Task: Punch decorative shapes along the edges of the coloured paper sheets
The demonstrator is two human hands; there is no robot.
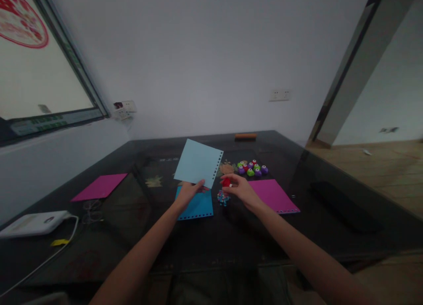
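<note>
My left hand [191, 194] grips a pale blue sheet [198, 162] by its lower edge, thumb on top. The sheet is tilted up above the table, with a row of small holes down its right side. Between the fingertips of my right hand [242, 190] is a small red piece [226, 182] with a white spot, just right of the sheet and apart from it. Below lies a little heap of blue, pink and white bits [223, 198]. A brighter blue sheet [200, 206], holed along its near edge, lies partly under my left hand.
Several small round purple, green and red pieces with eyes [253, 169] cluster beyond my right hand. Pink sheets lie at right [274, 196] and left [99, 187]. A white device [36, 222] with a cable sits far left. A brown bar [245, 137] lies at the back.
</note>
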